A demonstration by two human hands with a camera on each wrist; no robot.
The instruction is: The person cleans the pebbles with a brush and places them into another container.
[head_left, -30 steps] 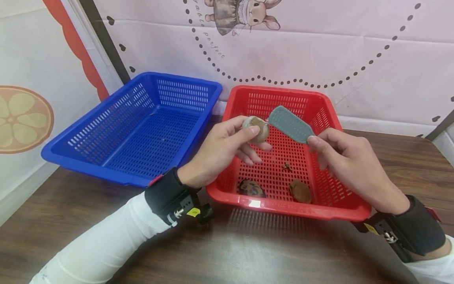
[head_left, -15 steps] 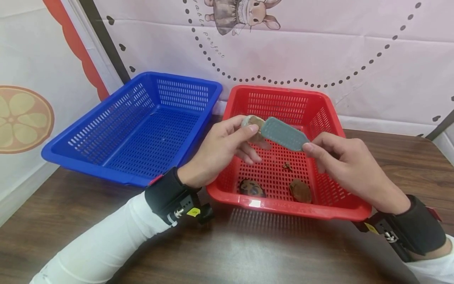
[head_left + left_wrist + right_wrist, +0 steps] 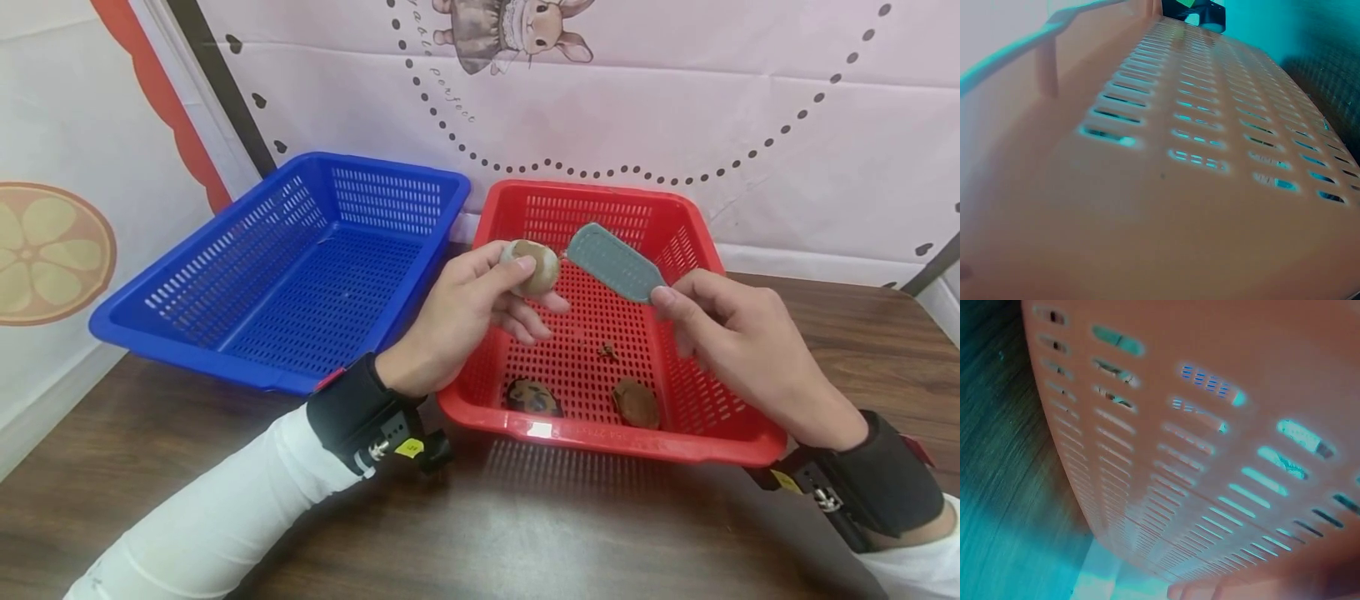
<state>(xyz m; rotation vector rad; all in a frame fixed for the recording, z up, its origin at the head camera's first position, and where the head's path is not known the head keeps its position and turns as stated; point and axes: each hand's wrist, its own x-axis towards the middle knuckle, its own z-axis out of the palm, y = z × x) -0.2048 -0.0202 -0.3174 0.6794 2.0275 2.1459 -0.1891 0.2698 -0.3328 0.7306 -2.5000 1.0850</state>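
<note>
My left hand (image 3: 468, 308) holds a pale egg-shaped thing (image 3: 542, 268) with brown patches, thumb on top, above the red basket (image 3: 600, 450). By its near end, my right hand (image 3: 738, 346) pinches a flat grey-green scraper-like tool (image 3: 613, 262) with rows of small marks. The tool's far end is close to the egg-shaped thing, with a small gap between them. Two more oval brown things lie in the red basket: one dark-mottled (image 3: 532, 397), the other plainer (image 3: 636, 403). Both wrist views show mainly the slotted basket wall (image 3: 1147, 206), in odd colours; neither hand's work is visible there.
A blue slotted basket (image 3: 112, 325) stands to the left on the brown wooden table (image 3: 510, 542). Small brown crumbs (image 3: 607, 352) lie on the red basket's floor. A pale printed cloth (image 3: 675, 100) hangs behind both baskets.
The tool moved down-left over the egg-shaped thing, then back up-right off it. My left hand has shifted slightly left, with the egg-shaped thing turned a little.
</note>
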